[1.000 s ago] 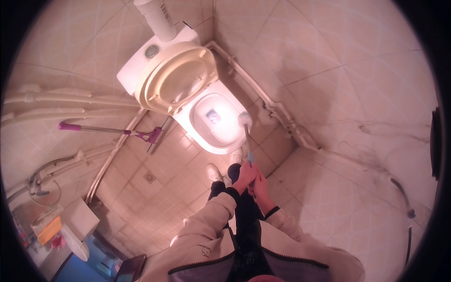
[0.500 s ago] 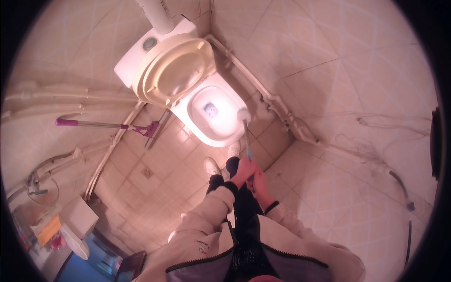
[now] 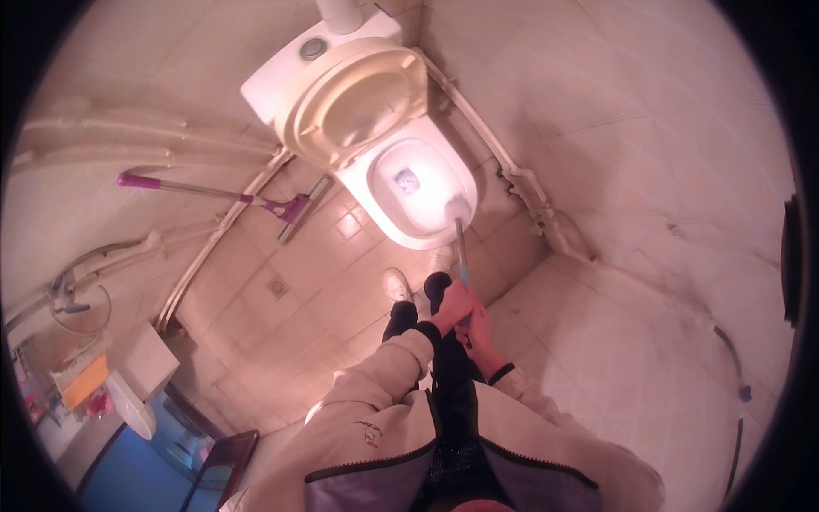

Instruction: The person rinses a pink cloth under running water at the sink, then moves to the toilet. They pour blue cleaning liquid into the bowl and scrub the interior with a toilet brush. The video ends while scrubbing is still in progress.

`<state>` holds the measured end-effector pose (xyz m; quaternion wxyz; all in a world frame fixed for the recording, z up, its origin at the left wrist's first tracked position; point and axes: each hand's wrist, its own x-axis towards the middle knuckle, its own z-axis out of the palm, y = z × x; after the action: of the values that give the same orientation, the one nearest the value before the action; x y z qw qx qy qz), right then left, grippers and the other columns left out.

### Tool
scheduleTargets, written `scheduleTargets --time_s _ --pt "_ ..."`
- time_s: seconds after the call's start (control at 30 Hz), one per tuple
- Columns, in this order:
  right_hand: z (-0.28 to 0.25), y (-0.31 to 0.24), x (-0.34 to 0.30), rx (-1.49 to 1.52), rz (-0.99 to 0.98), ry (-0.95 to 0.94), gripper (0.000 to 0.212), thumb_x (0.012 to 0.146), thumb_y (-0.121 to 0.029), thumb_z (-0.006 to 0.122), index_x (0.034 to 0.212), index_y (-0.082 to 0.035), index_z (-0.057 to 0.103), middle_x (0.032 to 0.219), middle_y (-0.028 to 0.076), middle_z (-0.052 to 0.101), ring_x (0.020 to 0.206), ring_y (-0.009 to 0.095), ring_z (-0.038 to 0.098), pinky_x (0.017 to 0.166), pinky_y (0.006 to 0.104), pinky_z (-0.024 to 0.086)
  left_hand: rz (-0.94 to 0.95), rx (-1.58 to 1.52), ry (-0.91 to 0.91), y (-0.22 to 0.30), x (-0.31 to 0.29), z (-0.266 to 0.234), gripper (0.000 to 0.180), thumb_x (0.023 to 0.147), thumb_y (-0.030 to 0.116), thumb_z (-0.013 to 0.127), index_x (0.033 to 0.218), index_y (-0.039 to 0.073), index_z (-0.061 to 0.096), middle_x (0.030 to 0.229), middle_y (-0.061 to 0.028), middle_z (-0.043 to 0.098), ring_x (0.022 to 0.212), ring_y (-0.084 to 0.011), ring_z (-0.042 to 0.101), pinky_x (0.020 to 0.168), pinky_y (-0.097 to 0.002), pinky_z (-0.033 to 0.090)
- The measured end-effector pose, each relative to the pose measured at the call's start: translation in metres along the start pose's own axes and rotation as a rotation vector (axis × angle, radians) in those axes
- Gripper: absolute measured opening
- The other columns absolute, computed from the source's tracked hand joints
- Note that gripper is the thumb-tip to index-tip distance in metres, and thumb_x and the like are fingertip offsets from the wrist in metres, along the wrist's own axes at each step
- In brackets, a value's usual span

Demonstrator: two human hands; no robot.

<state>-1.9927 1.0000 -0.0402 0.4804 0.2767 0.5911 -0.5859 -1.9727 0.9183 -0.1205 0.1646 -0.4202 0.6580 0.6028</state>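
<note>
My left hand [image 3: 455, 306] and my right hand [image 3: 481, 334] are both closed around the long handle of a toilet brush [image 3: 463, 250], the left one farther up toward the bowl. The brush slants away from me. Its pale head [image 3: 458, 207] rests against the inner front right side of the white toilet bowl [image 3: 365, 189]. A bluish-grey patch [image 3: 407, 181] shows at the bottom of the bowl. The cream toilet seat and lid [image 3: 363, 107] stand raised against the cistern [image 3: 266, 85], which has a round flush button [image 3: 313, 49].
A purple-handled squeegee mop [image 3: 205, 189] leans left of the toilet. Pipes [image 3: 486, 136] run along the wall at the right. A floor drain [image 3: 277, 287] lies in the tiles. At lower left are a blue basin [image 3: 136, 469] and a shelf with an orange item [image 3: 84, 382].
My view has shifted, so the toilet sits higher and farther right. Relative to the bowl, the brush head has moved slightly toward its front. Both hands keep their hold on the handle.
</note>
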Motion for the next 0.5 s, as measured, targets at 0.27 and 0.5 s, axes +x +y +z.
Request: scheduleTargets --time_s 0.27,0.5 --pt "0.065 -0.006 -0.014 -0.210 0.096 -0.174 0.035 0.104 -0.031 0.038 0.134 -0.016 0.051 0.063 -0.002 0.044 0.041 0.006 0.038 0.034 0.0213 0.027 -0.063 -0.167 0.267 -0.033 -0.021 -0.052 0.040 0.093 0.034 0.053 0.094 -0.006 0.059 0.089 -0.0296 0.065 0.089 -0.0458 0.064 0.078 -0.0509 0.050" --pt "0.140 -0.001 0.080 -0.290 0.023 -0.216 0.034 0.104 -0.031 0.038 0.127 -0.014 0.055 0.060 -0.002 0.045 0.038 0.007 0.036 0.033 0.0240 0.026 -0.054 -0.151 0.365 -0.033 0.076 -0.153 0.037 0.090 0.032 0.055 0.091 -0.004 0.064 0.084 -0.0264 0.066 0.082 -0.0425 0.066 0.072 -0.0483 0.052"
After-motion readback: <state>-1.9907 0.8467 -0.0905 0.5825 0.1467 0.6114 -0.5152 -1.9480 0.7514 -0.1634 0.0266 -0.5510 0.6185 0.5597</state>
